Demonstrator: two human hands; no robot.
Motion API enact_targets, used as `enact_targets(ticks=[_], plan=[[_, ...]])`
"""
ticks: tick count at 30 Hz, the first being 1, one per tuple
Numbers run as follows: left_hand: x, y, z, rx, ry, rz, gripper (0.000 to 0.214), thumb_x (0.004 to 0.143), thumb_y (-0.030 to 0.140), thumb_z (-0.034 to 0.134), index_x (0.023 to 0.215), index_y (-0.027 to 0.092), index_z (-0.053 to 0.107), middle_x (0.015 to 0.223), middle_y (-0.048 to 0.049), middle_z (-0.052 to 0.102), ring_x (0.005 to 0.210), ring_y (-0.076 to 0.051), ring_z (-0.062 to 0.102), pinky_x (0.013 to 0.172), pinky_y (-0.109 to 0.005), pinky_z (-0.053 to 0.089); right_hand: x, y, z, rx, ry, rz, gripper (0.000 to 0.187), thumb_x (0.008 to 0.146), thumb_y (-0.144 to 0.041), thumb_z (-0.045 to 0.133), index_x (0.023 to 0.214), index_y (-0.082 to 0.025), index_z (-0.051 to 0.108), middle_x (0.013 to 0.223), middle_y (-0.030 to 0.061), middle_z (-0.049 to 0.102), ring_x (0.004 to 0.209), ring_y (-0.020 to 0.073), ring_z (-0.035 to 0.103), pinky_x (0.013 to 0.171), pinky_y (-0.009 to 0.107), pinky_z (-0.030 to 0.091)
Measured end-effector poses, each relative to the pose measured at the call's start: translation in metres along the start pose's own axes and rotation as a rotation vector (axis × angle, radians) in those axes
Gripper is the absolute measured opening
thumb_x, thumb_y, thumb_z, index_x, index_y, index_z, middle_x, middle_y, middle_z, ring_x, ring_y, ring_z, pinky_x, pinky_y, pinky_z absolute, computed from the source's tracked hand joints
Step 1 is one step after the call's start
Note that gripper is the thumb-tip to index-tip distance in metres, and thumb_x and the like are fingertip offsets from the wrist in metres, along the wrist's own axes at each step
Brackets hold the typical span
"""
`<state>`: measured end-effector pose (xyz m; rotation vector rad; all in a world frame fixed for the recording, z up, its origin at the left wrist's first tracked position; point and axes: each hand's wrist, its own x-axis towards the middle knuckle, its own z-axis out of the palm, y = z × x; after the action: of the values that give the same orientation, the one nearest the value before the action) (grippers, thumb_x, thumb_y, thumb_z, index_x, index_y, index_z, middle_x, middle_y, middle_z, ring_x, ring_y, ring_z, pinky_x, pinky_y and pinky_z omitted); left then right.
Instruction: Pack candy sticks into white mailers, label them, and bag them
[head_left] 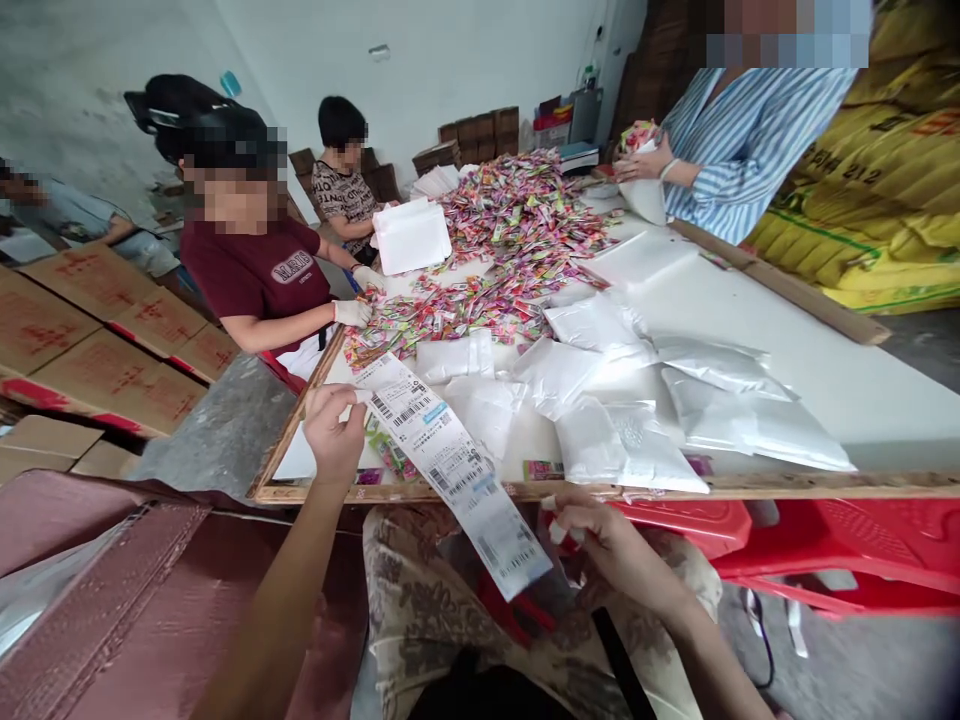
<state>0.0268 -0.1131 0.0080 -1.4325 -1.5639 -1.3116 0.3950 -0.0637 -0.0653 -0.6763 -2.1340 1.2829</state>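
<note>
My left hand (pixel 334 430) is closed on the upper end of a long strip of shipping labels (pixel 450 465) that hangs from the table edge down over my lap. My right hand (pixel 592 525) sits below the wooden table rim (pixel 675 488), fingers curled with taped tips; whether it holds anything is unclear. Several white mailer bags (pixel 637 390) lie on the white table just beyond my hands. A big heap of colourful candy packets (pixel 510 230) covers the far half of the table.
Three other people work at the table: one in a maroon shirt (pixel 259 275) with gloved hands, one farther back, one in a striped shirt (pixel 742 130) at the right. Cardboard boxes (pixel 97 330) stack at the left, yellow sacks (pixel 877 170) at the right, red plastic stools (pixel 825 550) beside me.
</note>
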Motion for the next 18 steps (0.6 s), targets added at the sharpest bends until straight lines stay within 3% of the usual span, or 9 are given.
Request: enact_targets(ticks=[3,5,7,10,13,15,18], plan=[[0.009,0.009,0.004,-0.075,0.011,0.062,0.009,0.073,0.012,0.061,0.070,0.019,0.065,0.077,-0.0019,0.065,0.079,-0.017,0.058,0.078,-0.032,0.044,0.012,0.001,-0.013,-0.054,0.225,-0.002,0.016,0.087,-0.030,0.050,0.096,-0.022,0.060,0.098,0.0062,0.061,0.094,0.0193,0.059,0.086,0.036,0.048],[0.013,0.021,0.010,-0.149,0.008,0.050,0.009,0.073,0.012,0.061,0.071,0.019,0.066,0.077,-0.0014,0.064,0.079,-0.016,0.059,0.079,-0.033,0.045,0.036,-0.004,-0.008,-0.068,0.310,-0.066,0.038,0.083,-0.035,0.057,0.118,-0.023,0.050,0.117,0.0087,0.055,0.110,0.0217,0.053,0.094,0.038,0.044],[0.018,0.037,0.015,-0.277,0.010,-0.016,0.011,0.074,0.011,0.060,0.072,0.020,0.066,0.077,-0.0009,0.063,0.079,-0.016,0.059,0.078,-0.032,0.046,0.069,-0.012,0.005,-0.106,0.304,-0.150,0.066,0.076,-0.041,0.065,0.133,-0.022,0.036,0.135,0.0122,0.043,0.126,0.0251,0.040,0.105,0.042,0.035],[0.028,0.060,0.020,-0.562,-0.002,-0.169,0.012,0.073,0.009,0.061,0.074,0.019,0.066,0.077,-0.0004,0.062,0.078,-0.014,0.059,0.074,-0.030,0.047,0.119,-0.022,0.030,-0.141,0.265,-0.247,0.091,0.066,-0.048,0.072,0.139,-0.017,0.027,0.143,0.0168,0.031,0.135,0.0285,0.026,0.111,0.046,0.024],[0.038,0.071,0.021,-0.776,-0.014,-0.308,0.010,0.069,0.011,0.067,0.075,0.019,0.066,0.077,0.0006,0.063,0.075,-0.013,0.057,0.072,-0.027,0.047,0.150,-0.031,0.043,-0.098,0.295,-0.357,0.077,0.068,-0.050,0.069,0.132,-0.019,0.038,0.138,0.0155,0.038,0.132,0.0273,0.031,0.109,0.044,0.027],[0.042,0.072,0.020,-0.874,-0.026,-0.426,0.015,0.063,0.011,0.072,0.073,0.018,0.065,0.076,0.0012,0.064,0.073,-0.013,0.058,0.071,-0.026,0.048,0.156,-0.037,0.043,-0.056,0.424,-0.403,0.068,0.071,-0.049,0.068,0.127,-0.020,0.042,0.132,0.0140,0.042,0.127,0.0257,0.036,0.107,0.042,0.030],[0.046,0.070,0.017,-0.998,-0.065,-0.655,0.025,0.056,0.012,0.077,0.077,0.019,0.066,0.080,0.0003,0.067,0.075,-0.015,0.062,0.065,-0.026,0.052,0.156,-0.047,0.031,-0.046,0.650,-0.410,0.075,0.072,-0.048,0.067,0.132,-0.019,0.033,0.132,0.0150,0.039,0.127,0.0261,0.035,0.106,0.044,0.030]])
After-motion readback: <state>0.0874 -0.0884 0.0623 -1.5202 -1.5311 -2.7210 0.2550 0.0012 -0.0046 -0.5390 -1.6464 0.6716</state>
